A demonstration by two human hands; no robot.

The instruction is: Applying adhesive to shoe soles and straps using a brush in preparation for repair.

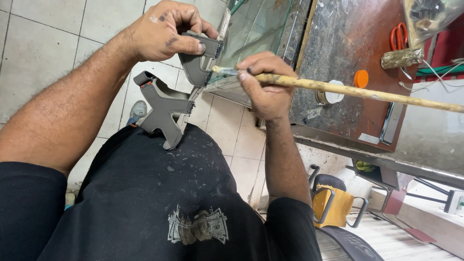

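Between left-hand fingers (193,46), grey sandal strap (203,60) seemingly meets brush tip (220,70).

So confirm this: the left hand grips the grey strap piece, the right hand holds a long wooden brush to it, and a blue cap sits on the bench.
Wrong on one point: in the head view the cap on the bench is orange, not blue. The left hand, grey strap piece, right hand and brush are as stated.

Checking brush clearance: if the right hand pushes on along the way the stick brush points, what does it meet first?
Most likely the grey strap piece pinched by the left hand; the right hand has the long wooden stick brush tipped right at it. Depth unclear.
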